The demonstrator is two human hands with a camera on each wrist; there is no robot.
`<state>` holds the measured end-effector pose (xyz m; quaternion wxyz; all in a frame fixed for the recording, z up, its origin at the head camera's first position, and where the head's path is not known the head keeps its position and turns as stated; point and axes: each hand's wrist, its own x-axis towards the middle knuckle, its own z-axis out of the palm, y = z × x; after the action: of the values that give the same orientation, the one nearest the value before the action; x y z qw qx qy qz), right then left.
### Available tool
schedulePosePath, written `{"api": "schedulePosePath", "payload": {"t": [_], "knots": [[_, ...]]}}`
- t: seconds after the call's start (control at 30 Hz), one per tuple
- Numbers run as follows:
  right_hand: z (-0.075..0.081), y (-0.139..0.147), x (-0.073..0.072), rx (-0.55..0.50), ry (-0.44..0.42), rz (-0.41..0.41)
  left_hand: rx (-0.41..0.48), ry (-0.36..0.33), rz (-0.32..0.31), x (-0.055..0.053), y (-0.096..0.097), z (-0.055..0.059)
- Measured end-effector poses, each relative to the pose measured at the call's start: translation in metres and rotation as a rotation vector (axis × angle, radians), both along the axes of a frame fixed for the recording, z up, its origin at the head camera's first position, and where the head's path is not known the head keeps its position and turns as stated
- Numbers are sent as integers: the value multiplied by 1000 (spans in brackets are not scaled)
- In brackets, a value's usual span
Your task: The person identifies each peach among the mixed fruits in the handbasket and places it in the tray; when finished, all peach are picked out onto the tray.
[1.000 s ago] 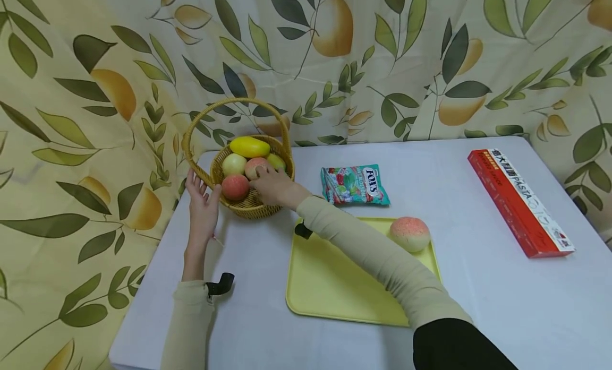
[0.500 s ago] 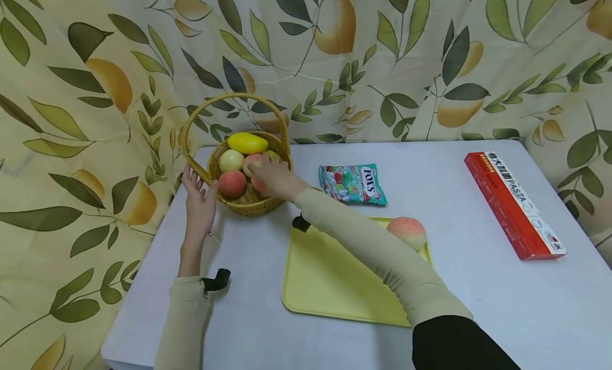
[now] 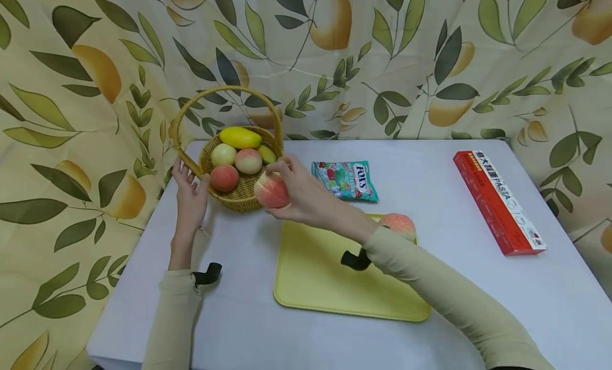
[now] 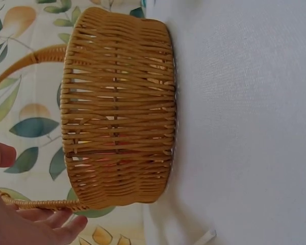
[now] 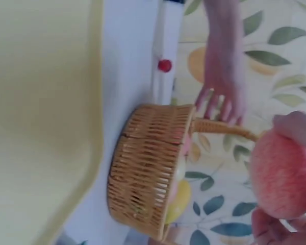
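My right hand (image 3: 311, 197) grips a pink peach (image 3: 271, 190) between thumb and fingers, raised just in front of the wicker basket (image 3: 243, 203). In the right wrist view the peach (image 5: 283, 173) appears close up. My left hand (image 3: 190, 200) rests at the left foot of the basket handle; in the left wrist view its fingers (image 4: 56, 224) lie along the handle, the thumb standing apart. Inside the basket sit a red peach (image 3: 224, 178), a paler peach (image 3: 248, 161), a pale round fruit (image 3: 223, 155), a yellow mango-like fruit (image 3: 240, 137) and a greenish-yellow fruit (image 3: 266, 154).
A yellow tray (image 3: 330, 280) lies under my right forearm, with another peach (image 3: 399, 224) at its far right corner, partly hidden by the sleeve. Behind it is a teal FOX'S candy bag (image 3: 345, 180). A red pasta box (image 3: 497, 200) lies at the right.
My right hand has lifted the peach out of the basket and drawn it toward the front right. My left hand stays at the handle.
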<state>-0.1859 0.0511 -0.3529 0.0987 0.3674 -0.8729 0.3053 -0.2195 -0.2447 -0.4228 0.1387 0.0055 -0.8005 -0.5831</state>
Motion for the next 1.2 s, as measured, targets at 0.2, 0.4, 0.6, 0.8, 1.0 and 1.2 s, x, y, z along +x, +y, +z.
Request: {"api": "schedulePosePath", "payload": {"t": [0.2,0.4,0.6,0.8,1.0,1.2], "knots": [[2,50,45,-202,-84,-30,-5,-1,-2,-5,1,8],[-13,97,87,-223,-166,-145,25,-8,4,-5,1,9],[-39,136,126,-159,-190,-297,30,-43,9,3,3,12],[-54,163,151,-46,-203,-396,40,-45,-1,11,7,21],[-69,180,161,20,-234,-486,49,-45,9,8,2,7],[-81,188,173,28,-191,-502,56,-22,-9,7,3,0]]}}
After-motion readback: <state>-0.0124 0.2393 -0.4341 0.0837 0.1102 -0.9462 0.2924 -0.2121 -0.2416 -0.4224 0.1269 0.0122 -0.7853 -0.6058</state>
